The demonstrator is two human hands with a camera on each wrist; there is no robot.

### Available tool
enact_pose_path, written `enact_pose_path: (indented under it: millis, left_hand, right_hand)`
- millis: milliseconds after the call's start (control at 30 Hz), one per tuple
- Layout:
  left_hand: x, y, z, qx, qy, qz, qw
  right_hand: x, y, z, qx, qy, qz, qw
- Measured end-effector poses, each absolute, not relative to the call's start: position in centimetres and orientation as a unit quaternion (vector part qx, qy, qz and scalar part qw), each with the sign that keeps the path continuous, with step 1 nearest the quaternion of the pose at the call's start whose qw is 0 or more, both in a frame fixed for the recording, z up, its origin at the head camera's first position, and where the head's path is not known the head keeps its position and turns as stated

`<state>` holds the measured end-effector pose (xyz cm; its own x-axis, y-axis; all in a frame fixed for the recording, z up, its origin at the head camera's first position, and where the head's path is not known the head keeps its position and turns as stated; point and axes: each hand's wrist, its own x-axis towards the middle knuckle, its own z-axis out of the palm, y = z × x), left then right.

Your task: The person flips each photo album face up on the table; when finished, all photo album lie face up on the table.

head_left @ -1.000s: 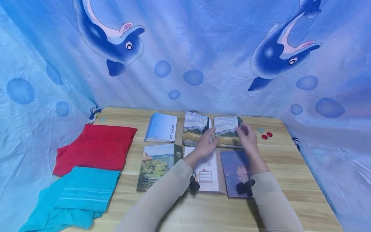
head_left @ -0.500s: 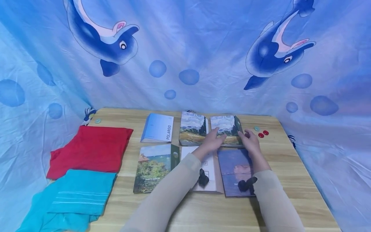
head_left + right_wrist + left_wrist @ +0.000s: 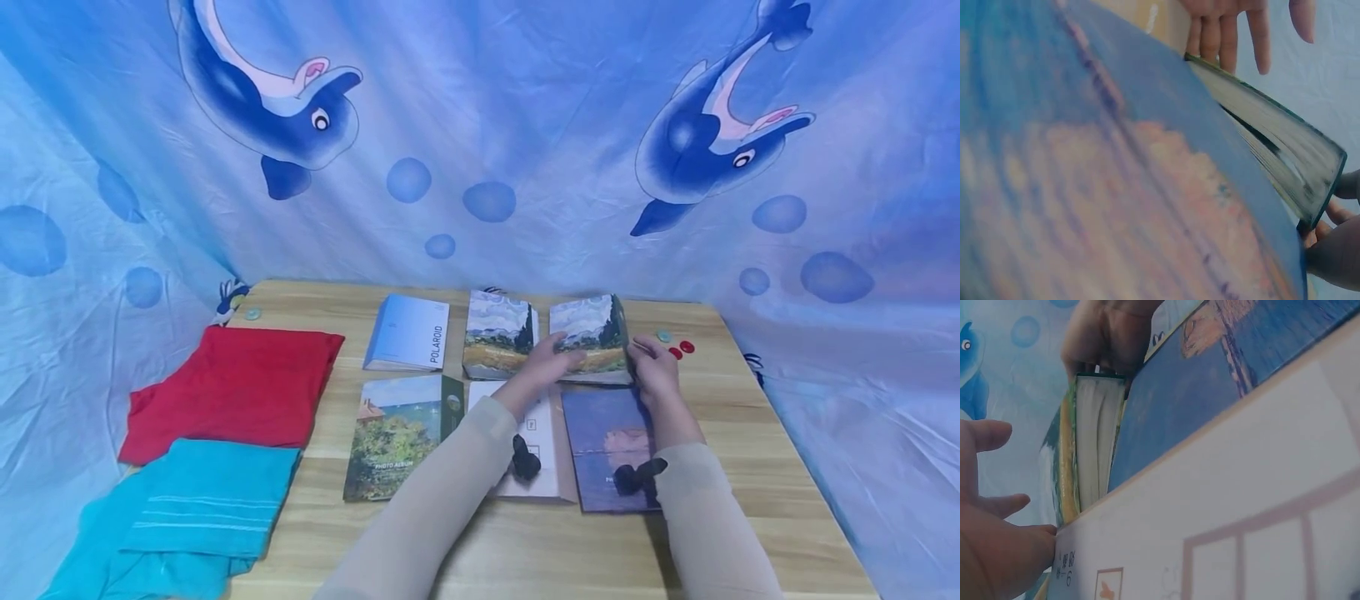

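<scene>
A thick photo album (image 3: 588,333) with a painted wheat field and cypress cover lies at the back of the table, its page edges (image 3: 1094,437) showing in the left wrist view. My right hand (image 3: 657,371) holds its right edge; in the right wrist view the fingers (image 3: 1329,247) bend around the album's corner. My left hand (image 3: 542,367) is at its left side with fingers spread (image 3: 1000,534); whether they touch the cover cannot be told. A matching album (image 3: 495,337) lies just left. In front are a white album (image 3: 551,479) and a purple album (image 3: 606,442).
A blue Polaroid album (image 3: 408,332) and a green garden-scene album (image 3: 397,433) lie to the left. Farther left are folded red cloth (image 3: 240,392) and turquoise cloth (image 3: 202,500). Red buttons (image 3: 687,347) and a teal button (image 3: 663,336) sit beyond my right hand.
The held album has shifted slightly right and turned a little. My right hand has moved right to its edge. My left hand moved a little right earlier, then stayed almost in place.
</scene>
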<state>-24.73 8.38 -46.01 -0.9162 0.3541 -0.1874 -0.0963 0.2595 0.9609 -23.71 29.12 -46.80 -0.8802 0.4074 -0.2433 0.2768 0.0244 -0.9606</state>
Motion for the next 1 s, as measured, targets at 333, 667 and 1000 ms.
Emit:
enact_pose_path:
  millis: [333,667,1000]
  left_hand:
    - [-24.8,9.0,-45.5,0.147,0.78,0.578,0.188]
    - [-24.6,10.9,-45.5,0.131,0.747,0.635,0.148]
    - [-24.2,10.8,-44.8,0.133,0.714,0.669,0.157]
  right_hand:
    - [-23.7,28.0,-44.5,-0.197,-0.633,0.745,0.075]
    - [-23.1,26.6,-41.9,-0.18,-0.635,0.744,0.105]
    - [-22.6,25.9,-42.1,-0.145,-0.672,0.722,0.083]
